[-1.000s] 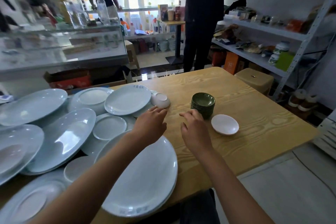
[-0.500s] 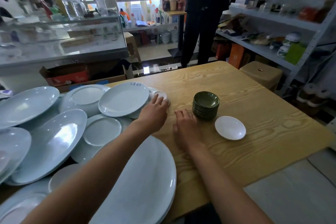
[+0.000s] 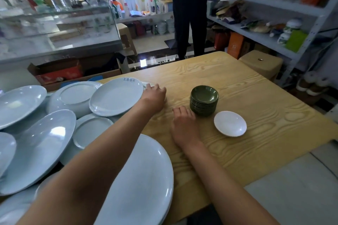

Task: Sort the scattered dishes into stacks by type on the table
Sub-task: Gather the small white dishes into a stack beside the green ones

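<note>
The left hand [image 3: 154, 96] lay at the right edge of the round white plate [image 3: 116, 97], its fingers curved over something small and white tucked just behind that plate; whether they were clamped on it or only touching it could not be told, since the hand hid it. That reach suited pulling a small dish out of the heap. The right hand [image 3: 184, 124] rested flat on the table [image 3: 256, 100] with fingers relaxed and slightly apart, holding nothing, just left of the stack of green dishes [image 3: 204, 100], probably waiting to take whatever came across. A lone white saucer [image 3: 230, 123] sat just near and right of that stack, apparently the start of a second pile. On the left, the scattered pale plates [image 3: 36, 148] overlapped at angles, unsorted, with a large oval platter [image 3: 142, 184] nearest.
</note>
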The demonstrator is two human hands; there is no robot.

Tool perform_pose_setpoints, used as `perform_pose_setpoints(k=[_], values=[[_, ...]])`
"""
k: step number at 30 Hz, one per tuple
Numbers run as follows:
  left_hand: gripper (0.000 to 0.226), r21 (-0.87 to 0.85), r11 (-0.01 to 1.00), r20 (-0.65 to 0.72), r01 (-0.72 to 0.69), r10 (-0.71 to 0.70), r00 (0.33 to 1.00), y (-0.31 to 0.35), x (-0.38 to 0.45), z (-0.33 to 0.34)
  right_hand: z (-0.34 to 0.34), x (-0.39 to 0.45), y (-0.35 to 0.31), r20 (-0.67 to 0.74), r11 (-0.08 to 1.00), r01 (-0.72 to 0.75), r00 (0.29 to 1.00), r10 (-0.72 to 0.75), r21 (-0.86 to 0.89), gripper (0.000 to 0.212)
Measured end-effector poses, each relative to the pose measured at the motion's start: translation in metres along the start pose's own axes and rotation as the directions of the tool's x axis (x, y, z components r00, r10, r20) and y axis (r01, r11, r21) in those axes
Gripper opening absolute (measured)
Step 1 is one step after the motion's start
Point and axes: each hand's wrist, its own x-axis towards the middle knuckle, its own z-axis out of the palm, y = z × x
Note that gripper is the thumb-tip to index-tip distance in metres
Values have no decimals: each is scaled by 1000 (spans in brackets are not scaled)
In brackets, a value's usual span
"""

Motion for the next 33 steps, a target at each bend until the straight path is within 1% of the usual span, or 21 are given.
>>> perform_pose_setpoints(k=[2,5,7,9,11,13,14,16,19,21,23,24,25,27,28,30,31,33], values=[[49,18,1000,-23,0,1,1000,0,2,2,0,-1,2,-1,1000,13,1000,-13,-12,43],[38,33,999,-63,-10,12,998,3,3,2,3,0,5,11,1000,3,1000,-2,-20,29],[35,33,999,-66,-22,24,998,4,1,0,4,0,5,30,1000,4,1000,-4,-24,28],[34,72,997,-74,-39,44,996,6,-2,-1,4,0,5,31,1000,5,1000,-4,-20,26],[36,214,975,-102,-59,83,991,10,-6,1,4,0,6,19,1000,4,1000,-4,-10,23],[40,377,924,-129,-54,111,985,14,-14,4,4,0,6,9,1000,8,1000,-8,3,21],[43,415,908,-147,-48,119,982,17,-17,6,4,-1,6,3,1000,10,1000,-10,5,20],[46,429,901,-178,-62,152,972,20,-21,9,2,-1,6,-8,1000,15,1000,-15,9,20],[41,450,890,-253,-80,213,944,18,-31,6,-2,-2,5,2,999,27,1000,-27,28,24],[39,428,899,-270,-95,228,936,15,-40,3,-4,-2,5,9,999,30,1000,-30,37,24],[31,350,930,-261,-117,216,941,15,-51,0,-4,-2,5,16,999,32,999,-33,30,24],[28,281,953,-274,-113,193,942,15,-58,-3,-4,-3,5,20,999,32,999,-32,26,24],[26,194,976,-295,-101,157,942,14,-62,-4,-3,-3,5,27,999,31,999,-32,27,24],[26,-53,997,-355,-64,41,934,10,-72,-5,-5,-2,5,43,998,36,998,-38,46,24],[26,-185,982,-375,-45,-28,927,7,-77,-5,-7,-3,5,52,997,29,998,-33,67,24],[17,-396,918,-401,-12,-162,902,2,-83,-5,-13,-4,7,77,991,4,997,-14,131,28],[13,-484,875,-412,3,-231,881,-2,-86,-5,-17,-5,6,84,984,-11,996,-4,177,32],[14,-629,777,-411,4,-337,847,-8,-94,-6,-24,-12,1,94,949,-78,994,52,306,47]])
